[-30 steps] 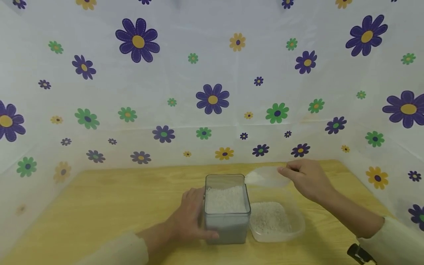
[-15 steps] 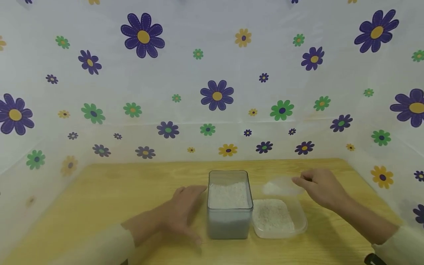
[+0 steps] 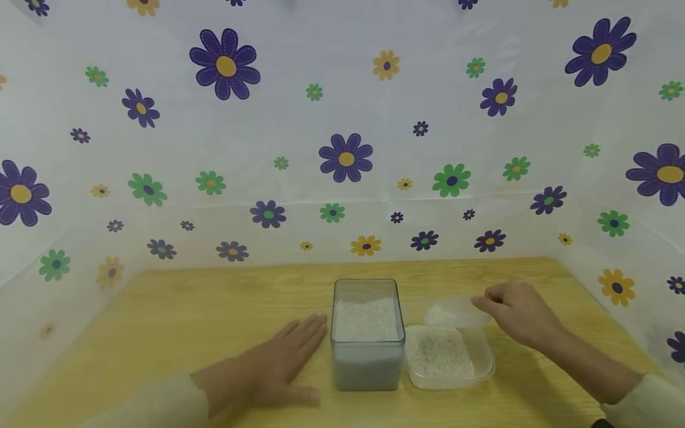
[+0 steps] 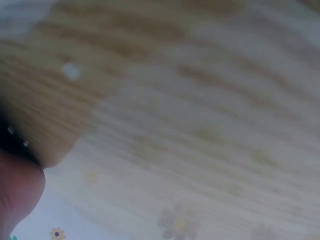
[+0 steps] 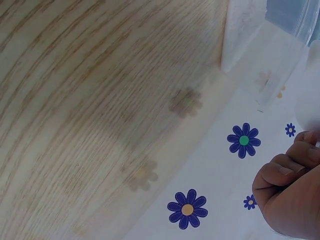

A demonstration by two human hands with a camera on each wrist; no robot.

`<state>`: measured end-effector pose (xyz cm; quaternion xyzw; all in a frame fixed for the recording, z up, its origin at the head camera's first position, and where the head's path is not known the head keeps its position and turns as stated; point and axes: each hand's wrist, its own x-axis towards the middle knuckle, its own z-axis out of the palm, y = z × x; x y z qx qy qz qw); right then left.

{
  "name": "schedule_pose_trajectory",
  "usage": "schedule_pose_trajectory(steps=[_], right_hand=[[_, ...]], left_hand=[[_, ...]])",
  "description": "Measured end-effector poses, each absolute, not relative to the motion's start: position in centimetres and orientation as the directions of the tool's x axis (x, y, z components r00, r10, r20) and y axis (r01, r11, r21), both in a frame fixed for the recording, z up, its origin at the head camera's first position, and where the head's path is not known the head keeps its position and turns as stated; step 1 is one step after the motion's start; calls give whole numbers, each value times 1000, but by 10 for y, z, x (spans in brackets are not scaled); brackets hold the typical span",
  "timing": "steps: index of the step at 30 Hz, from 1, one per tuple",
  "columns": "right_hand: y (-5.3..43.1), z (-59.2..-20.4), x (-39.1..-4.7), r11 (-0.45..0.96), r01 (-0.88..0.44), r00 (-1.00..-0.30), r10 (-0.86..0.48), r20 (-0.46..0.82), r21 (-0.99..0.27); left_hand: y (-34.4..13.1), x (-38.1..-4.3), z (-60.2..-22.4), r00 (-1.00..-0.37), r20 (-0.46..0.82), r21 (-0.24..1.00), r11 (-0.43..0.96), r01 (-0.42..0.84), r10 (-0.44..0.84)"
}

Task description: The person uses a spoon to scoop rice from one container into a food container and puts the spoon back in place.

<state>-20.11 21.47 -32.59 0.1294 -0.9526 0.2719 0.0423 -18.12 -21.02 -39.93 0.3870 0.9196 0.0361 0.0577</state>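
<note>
My right hand (image 3: 524, 315) pinches the end of a translucent scoop (image 3: 461, 312), which has white grains on its left part. The scoop is just above the far side of a clear shallow tub (image 3: 484, 356) holding white rice-like grains (image 3: 440, 352). Left of the tub stands a tall grey see-through bin (image 3: 368, 370), lidless, with similar grains inside. Beside the bin, my left hand (image 3: 283, 362) lies on the table with fingers straight, apart from it. In the right wrist view, curled fingers (image 5: 282, 172) show by the scoop's pale edge (image 5: 307, 95). Only a bit of the left hand (image 4: 20, 190) shows in the left wrist view.
The wood-grain table (image 3: 214, 309) runs back to a white flower-printed sheet (image 3: 289, 119) hung behind and on both sides. Bin and tub stand close together near the middle of the table.
My left hand has let go of the bin and come down onto the table to its left. The right hand has carried the scoop rightward and lower, from the bin's rim toward the tub.
</note>
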Motion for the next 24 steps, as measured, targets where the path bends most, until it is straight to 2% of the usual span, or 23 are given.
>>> schedule_pose_trajectory(steps=[8, 13, 20, 24], right_hand=[[211, -327, -201, 825, -307, -951, -245, 189, -474], [208, -325, -201, 838, -298, -955, -255, 154, -458], [206, -322, -201, 868, -295, -955, -265, 132, -399], [204, -321, -200, 864, -303, -953, -277, 123, -402]], left_hand=[[-210, -181, -405, -677, -5, 43, 677, 735, 736], [-208, -181, -403, -684, 12, 74, 681, 728, 729], [-198, -186, -387, -779, 177, 200, 753, 627, 602], [-193, -193, -368, -790, 273, 244, 755, 609, 549]])
